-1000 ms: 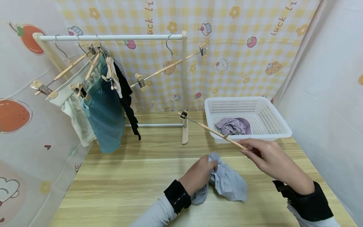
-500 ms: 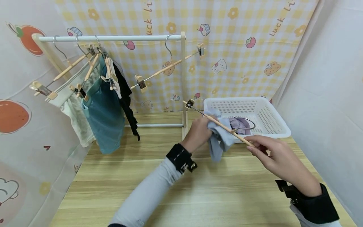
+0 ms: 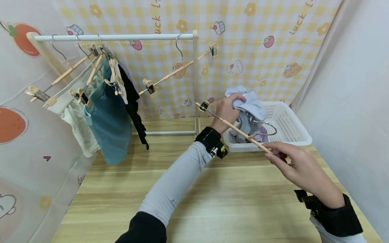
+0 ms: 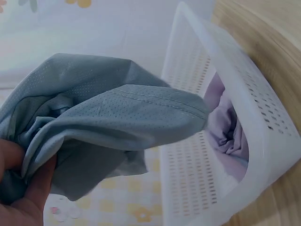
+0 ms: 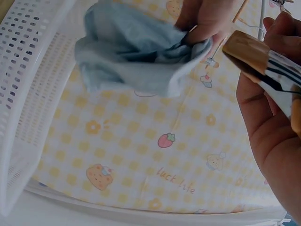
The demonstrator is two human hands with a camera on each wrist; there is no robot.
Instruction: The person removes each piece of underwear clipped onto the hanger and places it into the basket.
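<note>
My left hand (image 3: 227, 110) grips a bunched light blue-grey garment (image 3: 250, 104) over the left part of the white basket (image 3: 291, 123). In the left wrist view the cloth (image 4: 117, 113) shows small perforations and a stitched seam, with fingers curled into its folds. My right hand (image 3: 299, 167) pinches one end of a wooden clip hanger (image 3: 240, 131), which slants up to the left across the basket's front. Its metal hook points right, and a clip sits at its far end. A crumpled purple garment (image 4: 228, 127) lies inside the basket, partly hidden in the head view.
A rack with a white top rail (image 3: 121, 37) stands at the left back. On it hang a teal garment (image 3: 107, 114), pale shorts (image 3: 79, 125), a black garment (image 3: 130, 98) and a bare clip hanger (image 3: 176, 71). A patterned curtain (image 3: 243, 20) closes off the back.
My left hand has lifted the blue-grey garment from the table and carried it forward over the basket. The right hand's hanger has tilted, its far clip rising a little.
</note>
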